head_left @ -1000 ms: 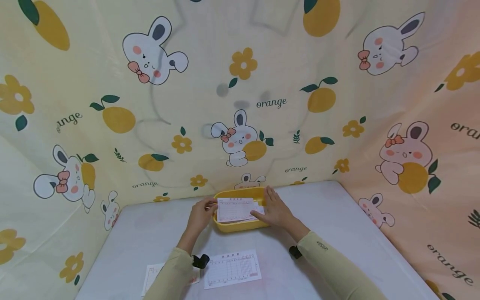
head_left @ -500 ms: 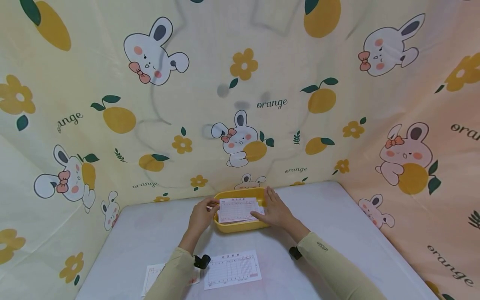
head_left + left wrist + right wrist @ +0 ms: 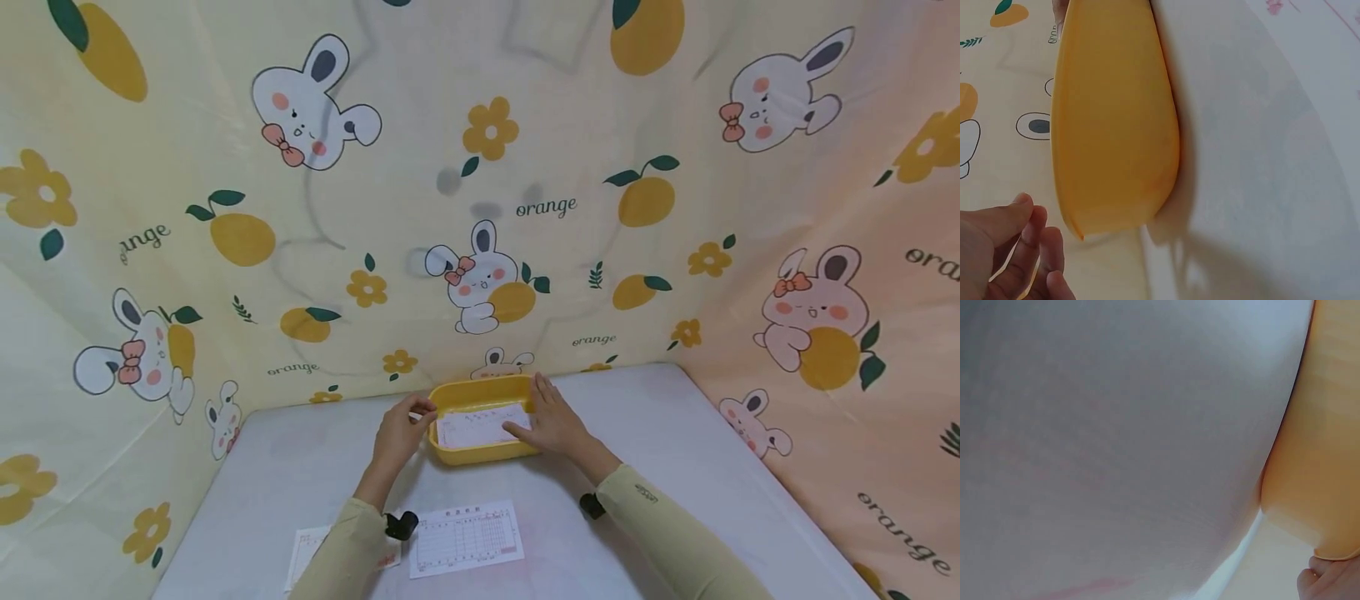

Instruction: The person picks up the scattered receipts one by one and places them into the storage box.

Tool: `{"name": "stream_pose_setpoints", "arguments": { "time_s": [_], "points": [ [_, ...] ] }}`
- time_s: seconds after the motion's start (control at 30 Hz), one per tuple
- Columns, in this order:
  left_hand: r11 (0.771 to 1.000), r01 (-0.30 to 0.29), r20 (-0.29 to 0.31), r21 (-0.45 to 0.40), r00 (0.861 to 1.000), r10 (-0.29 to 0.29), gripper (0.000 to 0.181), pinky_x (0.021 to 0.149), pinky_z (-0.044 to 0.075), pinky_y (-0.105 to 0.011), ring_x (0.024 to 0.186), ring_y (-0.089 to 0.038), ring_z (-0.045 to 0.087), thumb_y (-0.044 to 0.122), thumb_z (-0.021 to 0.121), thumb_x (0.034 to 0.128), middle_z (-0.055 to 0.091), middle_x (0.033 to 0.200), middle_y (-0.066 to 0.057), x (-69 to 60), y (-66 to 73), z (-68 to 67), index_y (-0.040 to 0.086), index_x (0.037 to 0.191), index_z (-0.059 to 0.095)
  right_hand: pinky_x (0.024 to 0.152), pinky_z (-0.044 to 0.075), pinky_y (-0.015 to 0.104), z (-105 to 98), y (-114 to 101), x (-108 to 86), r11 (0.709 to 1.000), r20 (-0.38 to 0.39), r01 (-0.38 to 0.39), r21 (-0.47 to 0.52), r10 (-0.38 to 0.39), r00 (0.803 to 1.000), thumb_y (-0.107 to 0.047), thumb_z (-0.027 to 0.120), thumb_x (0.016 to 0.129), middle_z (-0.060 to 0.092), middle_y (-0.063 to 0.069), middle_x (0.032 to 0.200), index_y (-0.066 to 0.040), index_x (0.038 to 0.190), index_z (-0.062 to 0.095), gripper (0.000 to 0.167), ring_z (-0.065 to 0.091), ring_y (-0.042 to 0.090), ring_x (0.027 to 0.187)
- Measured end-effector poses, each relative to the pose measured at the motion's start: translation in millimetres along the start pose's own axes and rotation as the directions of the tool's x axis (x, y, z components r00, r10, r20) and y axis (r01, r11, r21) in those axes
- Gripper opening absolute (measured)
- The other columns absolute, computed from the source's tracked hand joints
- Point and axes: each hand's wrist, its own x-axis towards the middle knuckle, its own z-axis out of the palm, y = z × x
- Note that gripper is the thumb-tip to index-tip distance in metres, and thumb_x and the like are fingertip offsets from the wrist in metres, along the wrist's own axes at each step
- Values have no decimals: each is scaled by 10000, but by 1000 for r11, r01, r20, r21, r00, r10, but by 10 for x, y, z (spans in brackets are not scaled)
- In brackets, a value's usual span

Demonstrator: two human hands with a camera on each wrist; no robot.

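A yellow plastic basket (image 3: 483,452) stands at the back of the table in the head view. White printed paper slips (image 3: 480,426) lie inside it. My left hand (image 3: 403,423) is beside the basket's left end. In the left wrist view its thumb and fingertips (image 3: 1021,199) are loosely curled together, apart from the basket's end, with nothing visible between them. My right hand (image 3: 555,419) rests on the basket's right end, its fingers straight along the rim and its thumb reaching inside over the slips. Only part of that hand shows in the right wrist view.
A printed form (image 3: 467,540) lies flat at the front of the white table (image 3: 637,492). More paper (image 3: 306,543) lies left of it, partly covered by my left sleeve (image 3: 341,550). A cloth (image 3: 420,192) with rabbits and oranges hangs behind the basket.
The printed slip that was raised at my left fingers now lies lower in the basket with the others. My left hand has let go of it. My right hand has stayed in place.
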Motion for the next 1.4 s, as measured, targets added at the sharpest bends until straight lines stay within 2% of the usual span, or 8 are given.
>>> {"name": "stream_pose_setpoints", "arguments": {
  "time_s": [0.27, 0.4, 0.5, 0.63, 0.83, 1.07, 1.4],
  "points": [
    [999, -7, -5, 44, 1000, 7, 90, 800, 572, -401, 899, -191, 690, 216, 784, 1005, 776, 1028, 6, -87, -154, -127, 173, 1078, 755, 1350, 106, 502, 9, 6, 7, 1000, -2, 4, 0, -4, 1000, -845, 455, 953, 11, 231, 1783, 88, 1675, 67, 1242, 39, 377, 1664],
    [999, -11, 32, 46, 999, 10, 102, 844, 586, -423, 927, -200, 694, 219, 768, 1018, 774, 1061, -2, -120, -240, -227, 167, 1103, 747, 1350, 107, 500, 17, 17, 21, 1000, -7, 3, -2, -3, 1000, -857, 446, 950, 6, 227, 1783, 83, 1676, 64, 1248, 40, 372, 1664],
    [999, 10, 70, 46, 997, -13, 113, 870, 585, -428, 949, -195, 680, 226, 752, 1031, 762, 1079, -1, -138, -299, -306, 166, 1126, 740, 1351, 106, 500, 23, 28, 20, 1000, -13, 0, 1, 0, 1000, -857, 453, 948, 7, 225, 1784, 83, 1677, 68, 1250, 40, 371, 1665],
    [998, 20, 102, 59, 994, -26, 122, 848, 571, -400, 959, -196, 661, 215, 740, 1038, 752, 1081, -7, -184, -373, -422, 153, 1143, 740, 1350, 107, 503, 19, 18, 14, 1000, -17, -2, 1, 2, 1000, -852, 455, 949, 11, 228, 1783, 86, 1676, 73, 1247, 41, 374, 1664],
    [996, 27, 133, 88, 990, -38, 143, 799, 540, -337, 968, -195, 649, 210, 742, 1035, 738, 1081, -3, -280, -474, -579, 144, 1162, 740, 1351, 94, 500, 1, -8, 1, 1000, 1, -6, -4, 6, 1000, -845, 455, 954, -8, 222, 1783, 78, 1677, 55, 1239, 20, 368, 1665],
    [992, 49, 167, 115, 984, -67, 204, 774, 539, -330, 1006, -206, 637, 208, 722, 1051, 709, 1078, -5, -409, -554, -755, 97, 1222, 720, 1350, 96, 507, -34, -10, -6, 1000, -1, -4, 7, 4, 1000, -827, 477, 957, 0, 234, 1781, 89, 1673, 60, 1235, 29, 379, 1663],
    [989, 44, 173, 138, 983, -67, 231, 764, 547, -328, 1015, -209, 651, 196, 736, 1037, 719, 1098, -7, -609, -734, -979, 74, 1232, 717, 1348, 108, 513, -34, -16, 1, 1000, -6, 2, 16, -2, 1000, -855, 469, 940, 37, 237, 1784, 81, 1678, 87, 1252, 43, 378, 1663]
  ]
}}
